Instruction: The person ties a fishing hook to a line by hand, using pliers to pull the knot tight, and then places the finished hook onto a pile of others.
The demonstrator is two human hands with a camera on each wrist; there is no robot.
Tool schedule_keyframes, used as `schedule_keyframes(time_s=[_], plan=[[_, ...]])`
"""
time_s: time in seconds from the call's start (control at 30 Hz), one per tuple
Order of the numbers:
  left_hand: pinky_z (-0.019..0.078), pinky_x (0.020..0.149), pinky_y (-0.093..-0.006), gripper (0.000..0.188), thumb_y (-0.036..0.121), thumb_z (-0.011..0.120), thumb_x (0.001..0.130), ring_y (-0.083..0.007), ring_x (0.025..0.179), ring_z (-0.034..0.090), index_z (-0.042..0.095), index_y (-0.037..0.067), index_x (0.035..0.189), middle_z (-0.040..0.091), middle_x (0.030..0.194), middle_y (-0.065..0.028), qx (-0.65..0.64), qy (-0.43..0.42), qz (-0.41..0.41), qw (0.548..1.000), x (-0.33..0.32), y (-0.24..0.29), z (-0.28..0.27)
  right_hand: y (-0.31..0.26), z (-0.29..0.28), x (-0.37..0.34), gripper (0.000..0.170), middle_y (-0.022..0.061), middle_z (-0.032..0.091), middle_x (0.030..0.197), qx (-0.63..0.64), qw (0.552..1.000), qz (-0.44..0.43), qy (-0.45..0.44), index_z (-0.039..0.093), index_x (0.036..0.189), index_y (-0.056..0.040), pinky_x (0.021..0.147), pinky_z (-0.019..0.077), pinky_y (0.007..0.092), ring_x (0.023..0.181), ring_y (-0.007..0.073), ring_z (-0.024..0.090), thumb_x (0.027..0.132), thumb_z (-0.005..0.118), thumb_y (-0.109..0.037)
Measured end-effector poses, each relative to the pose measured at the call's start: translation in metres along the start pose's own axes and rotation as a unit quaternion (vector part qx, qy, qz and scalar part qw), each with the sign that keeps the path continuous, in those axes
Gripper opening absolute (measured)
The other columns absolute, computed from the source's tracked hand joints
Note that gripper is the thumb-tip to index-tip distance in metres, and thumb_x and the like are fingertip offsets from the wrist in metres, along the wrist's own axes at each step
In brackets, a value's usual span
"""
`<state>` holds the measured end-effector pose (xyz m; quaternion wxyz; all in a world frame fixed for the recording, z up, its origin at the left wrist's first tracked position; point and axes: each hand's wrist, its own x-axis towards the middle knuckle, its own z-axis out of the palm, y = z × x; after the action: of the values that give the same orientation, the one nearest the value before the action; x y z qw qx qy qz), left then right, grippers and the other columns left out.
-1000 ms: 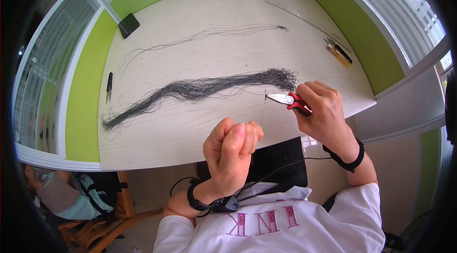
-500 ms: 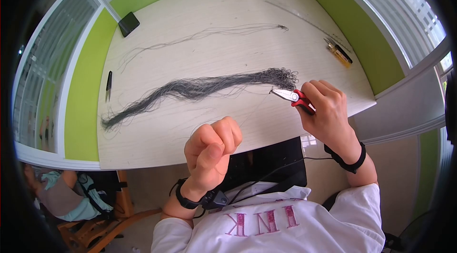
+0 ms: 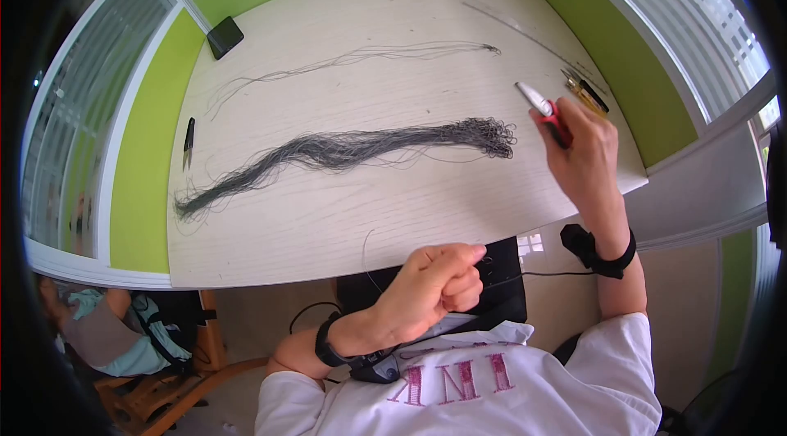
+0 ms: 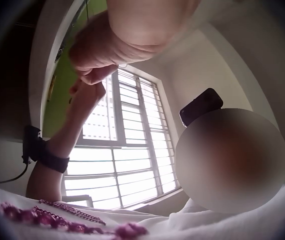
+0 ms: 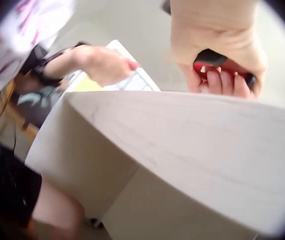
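Near the table's front edge, my left hand (image 3: 430, 287) is curled with the thumb on top, pinching a thin dark wire (image 3: 366, 252). One end of that wire arcs up behind the hand, and a small curl shows past the thumb. My right hand (image 3: 589, 153) grips red-and-black handled pliers (image 3: 537, 100) over the right side of the table, jaws aimed to the far left. A thick bundle of thin dark wires (image 3: 336, 151) with looped right ends lies across the table. Behind it lies a thinner group of wires (image 3: 361, 52).
A clear ruler (image 3: 525, 34) and yellow-handled tools (image 3: 584, 90) lie along the right partition. On the left are black-handled snips (image 3: 189, 143) and a black phone-like object (image 3: 225, 38). Green partitions (image 3: 147, 157) border the table. A cable (image 3: 541, 274) runs between the wrists.
The right hand has moved up and right with the pliers, away from the wire they gripped. The left hand, after shifting left, has come back right and down, turned palm inward.
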<state>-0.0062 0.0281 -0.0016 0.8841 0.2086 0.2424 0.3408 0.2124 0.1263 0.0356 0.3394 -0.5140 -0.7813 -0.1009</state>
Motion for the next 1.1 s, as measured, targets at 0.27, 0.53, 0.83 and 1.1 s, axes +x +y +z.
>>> schedule_keyframes(time_s=[0.27, 0.53, 0.83, 1.1], plan=[[0.0218, 0.051, -0.0297, 0.045, 0.025, 0.041, 0.101, -0.0110, 0.052, 0.020, 0.024, 0.013, 0.061, 0.020, 0.053, 0.0038, 0.119, 0.027, 0.172, 0.977, -0.002, 0.034, 0.012, -0.011, -0.046, 0.004, 0.028, 0.0065, 0.039, 0.055, 0.110, 0.988, 0.100, -0.028, 0.055, 0.070, 0.0016, 0.047, 0.0261, 0.0287, 0.050, 0.0157, 0.030, 0.083, 0.072, -0.017], [0.0332, 0.058, -0.0262, 0.046, 0.032, 0.044, 0.100, -0.0127, 0.056, 0.033, 0.027, 0.017, 0.060, 0.029, 0.053, 0.0020, 0.086, 0.050, 0.175, 0.980, 0.016, 0.078, 0.017, -0.049, -0.011, 0.000, 0.020, 0.0002, 0.056, 0.071, 0.489, 0.824, 0.132, -0.254, 0.067, 0.095, -0.0020, 0.064, 0.0429, 0.0249, 0.068, 0.0097, 0.053, 0.078, 0.071, -0.010], [0.0377, 0.068, -0.0297, 0.044, 0.034, 0.045, 0.100, -0.0157, 0.064, 0.044, 0.031, 0.015, 0.063, 0.038, 0.059, -0.0005, 0.113, -0.007, 0.171, 0.979, 0.012, 0.090, 0.001, -0.060, 0.002, 0.015, 0.020, 0.0014, 0.062, 0.083, 0.459, 0.824, 0.117, -0.310, 0.055, 0.079, -0.0027, 0.063, 0.0388, 0.0236, 0.068, 0.0073, 0.046, 0.076, 0.075, -0.007], [0.0369, 0.067, -0.0296, 0.044, 0.035, 0.044, 0.100, -0.0160, 0.065, 0.043, 0.031, 0.015, 0.063, 0.038, 0.059, -0.0007, 0.122, -0.033, 0.177, 0.976, 0.009, 0.095, -0.001, -0.067, 0.002, 0.021, 0.016, 0.0019, 0.058, 0.072, 0.490, 0.784, 0.158, -0.346, 0.064, 0.083, -0.0013, 0.063, 0.0421, 0.0274, 0.067, 0.0112, 0.051, 0.075, 0.073, -0.012]])
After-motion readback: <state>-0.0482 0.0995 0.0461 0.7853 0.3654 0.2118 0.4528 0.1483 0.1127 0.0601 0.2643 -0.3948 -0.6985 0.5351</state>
